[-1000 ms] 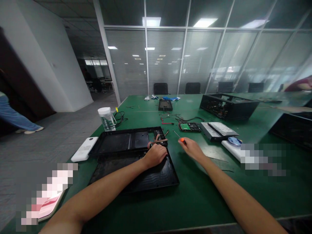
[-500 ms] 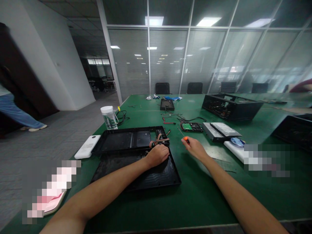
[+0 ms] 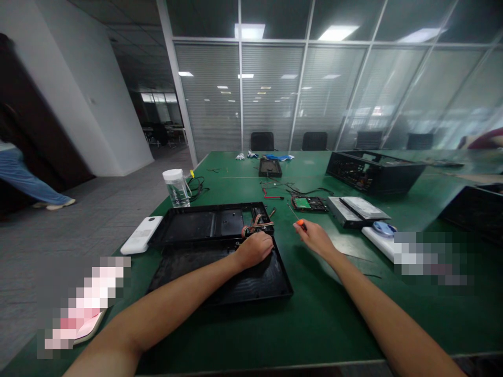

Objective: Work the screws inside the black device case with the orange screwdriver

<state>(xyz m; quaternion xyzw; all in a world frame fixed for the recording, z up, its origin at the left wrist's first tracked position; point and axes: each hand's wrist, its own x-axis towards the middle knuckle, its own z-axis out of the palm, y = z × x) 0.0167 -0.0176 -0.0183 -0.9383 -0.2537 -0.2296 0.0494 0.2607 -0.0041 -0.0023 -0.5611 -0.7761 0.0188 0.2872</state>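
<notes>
My right hand (image 3: 316, 239) is wrapped around a screwdriver (image 3: 301, 224) with an orange and black handle; its thin shaft points away from me, up and to the left. My left hand (image 3: 255, 249) is closed over the seam of an open black plastic case, whose far half (image 3: 192, 225) and near half (image 3: 255, 290) lie flat. Whatever its fingers pinch is hidden. Just beyond that hand, striped multi-coloured wires (image 3: 257, 225) run over the far half's right end. A drive with a green circuit board (image 3: 302, 203) lies past the screwdriver's tip.
On the green table (image 3: 330, 324) stand a clear bottle (image 3: 178, 191), a white phone-like object (image 3: 142, 234) and stacked metal drives (image 3: 356, 210). A computer chassis (image 3: 373, 173) sits at the back right. Loose cables (image 3: 273, 197) lie mid-table. At far left is a person's leg (image 3: 31, 178).
Almost nothing differs. Both hands keep their positions and grips, and the view has shifted very slightly.
</notes>
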